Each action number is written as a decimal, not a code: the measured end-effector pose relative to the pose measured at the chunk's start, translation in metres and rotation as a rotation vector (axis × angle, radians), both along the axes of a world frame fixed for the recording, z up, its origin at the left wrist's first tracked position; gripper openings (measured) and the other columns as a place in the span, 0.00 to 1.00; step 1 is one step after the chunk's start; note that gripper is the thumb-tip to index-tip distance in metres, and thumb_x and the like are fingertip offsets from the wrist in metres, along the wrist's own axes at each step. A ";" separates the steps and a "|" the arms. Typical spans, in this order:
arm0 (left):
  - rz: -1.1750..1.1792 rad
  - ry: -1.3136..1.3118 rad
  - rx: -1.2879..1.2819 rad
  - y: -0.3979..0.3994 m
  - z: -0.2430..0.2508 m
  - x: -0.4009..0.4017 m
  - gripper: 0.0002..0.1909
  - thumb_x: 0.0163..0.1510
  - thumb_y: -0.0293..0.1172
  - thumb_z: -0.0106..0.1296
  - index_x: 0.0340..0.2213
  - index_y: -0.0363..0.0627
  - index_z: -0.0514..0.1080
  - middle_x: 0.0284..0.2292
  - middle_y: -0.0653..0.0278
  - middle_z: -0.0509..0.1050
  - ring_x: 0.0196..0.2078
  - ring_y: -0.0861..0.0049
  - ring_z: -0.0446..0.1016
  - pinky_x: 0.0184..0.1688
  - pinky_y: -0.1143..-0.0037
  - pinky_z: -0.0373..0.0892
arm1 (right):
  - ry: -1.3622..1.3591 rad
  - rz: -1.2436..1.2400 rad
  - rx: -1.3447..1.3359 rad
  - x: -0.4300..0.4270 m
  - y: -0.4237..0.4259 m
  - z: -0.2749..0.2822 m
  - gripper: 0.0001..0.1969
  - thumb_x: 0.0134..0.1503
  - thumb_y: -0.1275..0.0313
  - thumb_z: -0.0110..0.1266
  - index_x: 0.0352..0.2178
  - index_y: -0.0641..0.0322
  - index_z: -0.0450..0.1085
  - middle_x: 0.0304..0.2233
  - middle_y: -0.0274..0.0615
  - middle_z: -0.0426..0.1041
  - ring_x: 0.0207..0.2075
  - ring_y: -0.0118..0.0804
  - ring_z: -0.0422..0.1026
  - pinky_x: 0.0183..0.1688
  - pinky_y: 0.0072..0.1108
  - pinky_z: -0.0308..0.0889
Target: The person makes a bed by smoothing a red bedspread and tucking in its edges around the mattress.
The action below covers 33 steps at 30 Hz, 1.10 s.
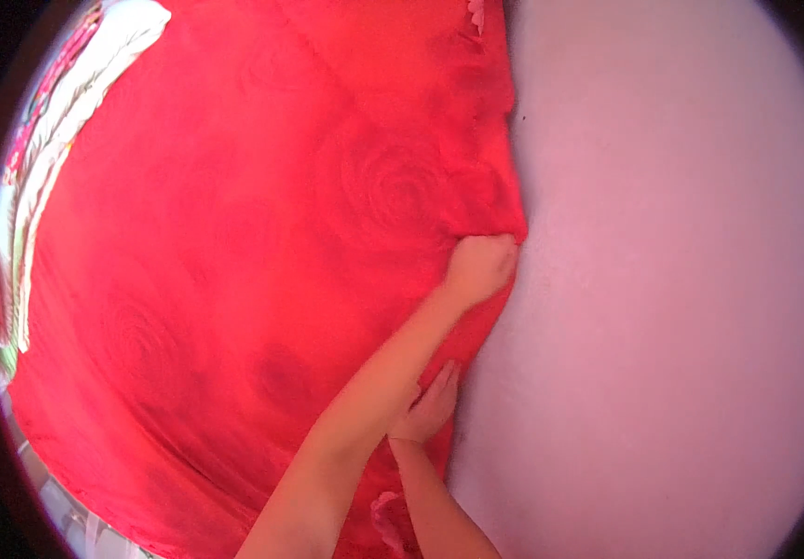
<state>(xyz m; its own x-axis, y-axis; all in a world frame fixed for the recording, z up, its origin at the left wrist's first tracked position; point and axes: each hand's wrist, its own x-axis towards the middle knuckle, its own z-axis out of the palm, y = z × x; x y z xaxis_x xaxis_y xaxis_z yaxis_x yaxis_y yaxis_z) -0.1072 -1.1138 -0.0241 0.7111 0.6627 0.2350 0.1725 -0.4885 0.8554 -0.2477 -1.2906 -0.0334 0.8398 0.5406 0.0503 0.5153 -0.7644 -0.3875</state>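
A large red cloth (234, 209) with a faint swirling rose pattern spreads over the left and middle of the view. My left hand (484, 269) is closed on the cloth's right edge, which is drawn to a point there. Below it, my right hand (431, 412) rests on the same cloth near its edge, fingers stretched out and pointing up; its thumb side is partly hidden behind my left forearm. Pink scalloped trim (389, 520) shows on the cloth between my forearms, and more of it at the top edge.
A smooth pale pinkish surface (653, 279) lies right of the cloth, against its edge. At the far upper left are folded white and patterned fabrics (73, 105). Pale objects (80, 520), too blurred to name, show at the lower left rim.
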 end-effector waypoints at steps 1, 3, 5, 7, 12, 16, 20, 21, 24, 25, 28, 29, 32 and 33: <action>-0.031 0.174 0.019 0.003 -0.022 -0.001 0.11 0.50 0.32 0.42 0.19 0.39 0.64 0.19 0.48 0.69 0.23 0.53 0.70 0.25 0.61 0.65 | 0.037 -0.006 0.003 -0.005 0.002 0.001 0.30 0.52 0.61 0.35 0.54 0.69 0.49 0.53 0.64 0.53 0.52 0.62 0.55 0.53 0.44 0.50; -0.050 0.220 0.060 0.001 -0.028 0.006 0.11 0.48 0.31 0.42 0.18 0.38 0.67 0.20 0.48 0.71 0.23 0.53 0.71 0.26 0.60 0.67 | 0.040 -0.011 -0.001 0.000 0.000 -0.002 0.31 0.51 0.62 0.36 0.54 0.69 0.49 0.53 0.63 0.53 0.52 0.62 0.55 0.53 0.44 0.50; -0.161 0.347 0.131 0.004 -0.030 0.010 0.10 0.45 0.30 0.44 0.18 0.39 0.70 0.20 0.49 0.72 0.22 0.54 0.72 0.26 0.60 0.68 | 0.051 -0.030 0.012 0.001 -0.002 -0.002 0.31 0.50 0.62 0.38 0.54 0.69 0.49 0.53 0.63 0.53 0.52 0.62 0.54 0.53 0.44 0.50; -0.241 0.425 0.145 0.008 -0.018 0.020 0.09 0.44 0.30 0.45 0.19 0.39 0.72 0.21 0.50 0.73 0.24 0.56 0.73 0.27 0.62 0.69 | 0.057 -0.019 0.006 0.008 -0.002 -0.001 0.33 0.47 0.63 0.40 0.54 0.70 0.49 0.53 0.65 0.52 0.52 0.62 0.55 0.54 0.43 0.50; -0.274 0.686 0.199 0.008 -0.031 0.035 0.10 0.41 0.32 0.48 0.23 0.39 0.75 0.26 0.52 0.75 0.30 0.60 0.75 0.32 0.66 0.71 | 0.031 0.027 0.042 0.007 -0.001 -0.001 0.34 0.46 0.64 0.40 0.54 0.71 0.48 0.53 0.65 0.52 0.52 0.63 0.55 0.53 0.44 0.50; -0.419 0.810 0.089 0.015 -0.010 0.036 0.12 0.38 0.34 0.51 0.25 0.41 0.76 0.30 0.52 0.75 0.34 0.61 0.74 0.36 0.67 0.70 | 0.102 -0.016 -0.027 0.007 0.002 0.012 0.35 0.44 0.64 0.41 0.54 0.72 0.48 0.52 0.67 0.52 0.52 0.63 0.55 0.52 0.45 0.51; -0.218 0.484 -0.140 0.003 0.016 0.006 0.13 0.45 0.29 0.46 0.33 0.37 0.72 0.29 0.49 0.73 0.35 0.55 0.72 0.37 0.65 0.68 | 0.038 -0.003 0.016 0.005 -0.005 0.000 0.35 0.44 0.64 0.42 0.54 0.71 0.49 0.51 0.66 0.54 0.51 0.64 0.56 0.52 0.45 0.51; -0.133 0.135 -0.163 -0.010 0.034 -0.013 0.11 0.46 0.26 0.45 0.33 0.37 0.71 0.29 0.49 0.72 0.34 0.56 0.72 0.38 0.66 0.67 | 0.034 -0.016 0.012 0.011 -0.010 -0.002 0.35 0.44 0.64 0.42 0.54 0.71 0.49 0.51 0.66 0.54 0.51 0.64 0.56 0.52 0.45 0.51; 0.146 -0.127 0.011 -0.042 0.092 -0.151 0.11 0.45 0.19 0.45 0.33 0.40 0.70 0.30 0.55 0.72 0.34 0.60 0.70 0.37 0.68 0.66 | 0.035 -0.022 -0.023 0.004 -0.002 0.004 0.35 0.44 0.65 0.43 0.54 0.70 0.48 0.52 0.65 0.54 0.51 0.63 0.56 0.52 0.45 0.51; 0.306 0.020 0.202 -0.066 0.084 -0.209 0.12 0.44 0.18 0.45 0.33 0.41 0.70 0.31 0.58 0.72 0.35 0.62 0.70 0.37 0.67 0.66 | 0.057 -0.008 -0.003 -0.003 0.005 0.008 0.35 0.44 0.65 0.43 0.54 0.70 0.48 0.52 0.65 0.54 0.51 0.63 0.56 0.52 0.45 0.51; 0.381 0.404 0.228 -0.146 0.047 -0.360 0.16 0.42 0.25 0.45 0.36 0.41 0.68 0.39 0.53 0.68 0.44 0.56 0.65 0.46 0.59 0.61 | 0.087 -0.024 -0.011 -0.001 0.000 0.011 0.35 0.44 0.67 0.43 0.55 0.69 0.47 0.53 0.64 0.53 0.52 0.62 0.55 0.53 0.43 0.51; 0.295 0.637 0.228 -0.166 0.048 -0.393 0.19 0.42 0.30 0.46 0.39 0.41 0.67 0.43 0.51 0.65 0.49 0.54 0.61 0.50 0.55 0.57 | 0.091 -0.027 -0.015 0.002 -0.001 0.010 0.35 0.44 0.67 0.43 0.55 0.69 0.47 0.53 0.64 0.53 0.52 0.62 0.55 0.53 0.43 0.51; 0.120 0.949 0.237 -0.218 0.016 -0.442 0.27 0.42 0.39 0.47 0.45 0.43 0.65 0.51 0.50 0.57 0.57 0.51 0.50 0.55 0.49 0.46 | 0.032 -0.041 -0.014 -0.001 0.000 0.013 0.35 0.45 0.67 0.44 0.55 0.67 0.47 0.52 0.63 0.54 0.51 0.60 0.56 0.52 0.42 0.52; 0.135 0.952 0.247 -0.219 0.013 -0.446 0.27 0.42 0.39 0.47 0.45 0.43 0.65 0.51 0.50 0.57 0.57 0.51 0.50 0.55 0.49 0.46 | 0.035 -0.032 0.001 -0.003 0.000 0.015 0.35 0.45 0.67 0.44 0.55 0.67 0.47 0.52 0.63 0.54 0.51 0.60 0.56 0.52 0.42 0.52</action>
